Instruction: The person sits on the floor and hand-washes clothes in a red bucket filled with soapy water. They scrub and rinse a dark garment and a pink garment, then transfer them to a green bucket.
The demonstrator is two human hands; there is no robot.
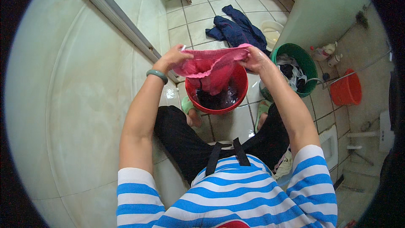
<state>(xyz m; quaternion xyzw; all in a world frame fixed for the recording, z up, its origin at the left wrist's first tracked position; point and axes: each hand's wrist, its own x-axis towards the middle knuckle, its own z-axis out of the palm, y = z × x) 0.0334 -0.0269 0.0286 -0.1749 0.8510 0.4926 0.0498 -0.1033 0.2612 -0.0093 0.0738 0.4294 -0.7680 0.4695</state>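
Observation:
A pink garment [210, 63] with a gathered elastic waistband is stretched between my two hands above a red bucket [218, 111]. My left hand [177, 57] grips one end of the waistband, and my right hand [255, 59] grips the other end. The garment's lower part hangs down into the bucket. Dark water, or dark wet cloth in water, shows inside the bucket below it; I cannot tell which. The bucket stands on the tiled floor between my feet, which wear green slippers [262, 114].
Beyond the bucket, a dark blue garment [237, 30] lies on the floor beside a pale basin [272, 33]. At right stand a green bucket [308, 93] holding black and white clothes, bottles [326, 51] and an orange-red bucket [346, 88]. A hose [354, 72] crosses there. A wall [88, 101] rises at left.

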